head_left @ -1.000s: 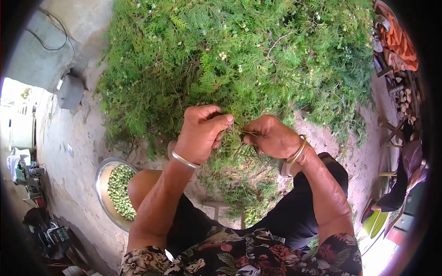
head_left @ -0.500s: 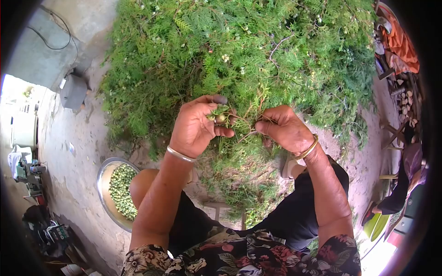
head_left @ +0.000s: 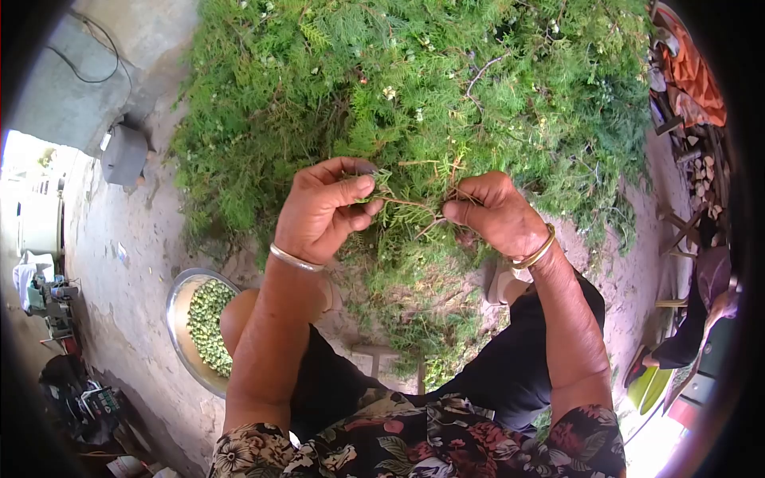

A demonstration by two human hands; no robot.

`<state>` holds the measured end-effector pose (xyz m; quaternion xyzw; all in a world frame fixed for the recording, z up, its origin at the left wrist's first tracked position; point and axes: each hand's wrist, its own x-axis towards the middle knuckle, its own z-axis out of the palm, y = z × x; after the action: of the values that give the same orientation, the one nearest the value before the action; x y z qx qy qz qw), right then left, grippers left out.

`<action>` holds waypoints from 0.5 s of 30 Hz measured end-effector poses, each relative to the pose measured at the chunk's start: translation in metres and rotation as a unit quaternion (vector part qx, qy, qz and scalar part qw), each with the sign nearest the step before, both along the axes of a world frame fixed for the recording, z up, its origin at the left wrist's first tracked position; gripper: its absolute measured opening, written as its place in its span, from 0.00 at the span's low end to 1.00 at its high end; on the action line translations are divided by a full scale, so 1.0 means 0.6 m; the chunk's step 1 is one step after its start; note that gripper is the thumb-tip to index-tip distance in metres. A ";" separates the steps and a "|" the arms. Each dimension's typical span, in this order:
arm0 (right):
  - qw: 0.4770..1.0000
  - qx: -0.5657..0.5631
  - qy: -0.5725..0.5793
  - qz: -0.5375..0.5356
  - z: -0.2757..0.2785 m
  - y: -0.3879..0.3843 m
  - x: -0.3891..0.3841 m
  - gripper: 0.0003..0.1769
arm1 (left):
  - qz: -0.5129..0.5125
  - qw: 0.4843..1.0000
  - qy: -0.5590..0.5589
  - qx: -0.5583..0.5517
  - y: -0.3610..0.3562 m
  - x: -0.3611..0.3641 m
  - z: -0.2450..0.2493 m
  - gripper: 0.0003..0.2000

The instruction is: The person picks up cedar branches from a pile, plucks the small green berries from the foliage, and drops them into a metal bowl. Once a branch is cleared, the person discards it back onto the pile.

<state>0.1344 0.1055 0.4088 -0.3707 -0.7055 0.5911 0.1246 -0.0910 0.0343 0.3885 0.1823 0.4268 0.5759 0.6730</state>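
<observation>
Between my hands stretches a thin evergreen sprig (head_left: 410,202) with flat, scaly leaves and a reddish-brown stem. My right hand (head_left: 500,221) pinches its stem end between thumb and forefinger. At the leafy end, my left hand (head_left: 323,213) has its fingers curled in, thumb toward the forefinger; whatever lies inside them is hidden. Right behind both hands rises a big heap of cut evergreen branches (head_left: 414,88) dotted with small pale green cones. A metal basin (head_left: 177,315) at my left knee holds many picked green cones (head_left: 209,327).
A low wooden stool (head_left: 374,350) shows between my legs. On the left stand a grey metal container (head_left: 125,155) and some machinery (head_left: 54,299). Along the right are stacked firewood (head_left: 703,179), an orange cloth (head_left: 692,76) and another person's leg (head_left: 677,346).
My left hand has moved slightly left and down, and its thumb has closed toward the forefinger. The green cone seen at its fingertips is out of sight. My right hand keeps its pinch.
</observation>
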 end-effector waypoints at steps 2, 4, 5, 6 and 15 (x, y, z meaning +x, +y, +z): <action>0.999 -0.036 0.021 -0.019 0.001 -0.006 -0.004 0.12 | 0.022 0.999 0.046 0.001 0.002 -0.005 0.007 0.09; 0.996 -0.075 0.040 -0.035 0.004 -0.008 -0.006 0.12 | 0.076 0.988 0.135 0.016 0.004 -0.001 0.012 0.06; 0.996 -0.078 0.036 -0.039 0.002 -0.009 -0.006 0.12 | 0.127 0.980 0.154 0.014 0.005 -0.002 0.012 0.05; 0.988 -0.119 0.073 -0.071 0.000 -0.009 -0.006 0.12 | 0.141 0.971 0.191 0.009 0.005 -0.011 0.010 0.06; 0.801 -0.341 0.355 -0.340 -0.046 0.030 0.015 0.15 | 0.050 0.999 -0.010 0.006 0.003 -0.040 -0.033 0.14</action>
<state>0.1433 0.1234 0.3811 -0.3696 -0.1929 0.8035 0.4250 -0.1150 0.0360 0.3690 0.1592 0.4253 0.6128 0.6467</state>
